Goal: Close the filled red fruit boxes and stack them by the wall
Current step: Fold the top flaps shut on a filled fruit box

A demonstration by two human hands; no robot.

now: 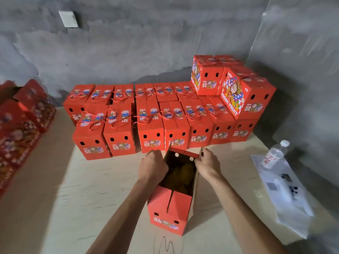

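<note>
An open red fruit box (169, 208) stands on the wooden surface in front of me, its top flaps up and dark yellowish fruit (180, 176) visible inside. My left hand (153, 166) grips the box's left top edge. My right hand (206, 165) pinches the right side flap at the far corner. Behind it, several closed red boxes (152, 116) with cord handles stand in two rows against the grey wall. More closed boxes (236, 85) are stacked on top at the right end.
A pile of flat red cartons (20, 121) lies at the left edge. At the right, a plastic water bottle (275, 154) lies on white papers and plastic bags (286, 191). A grey wall corner (256, 52) closes the back right.
</note>
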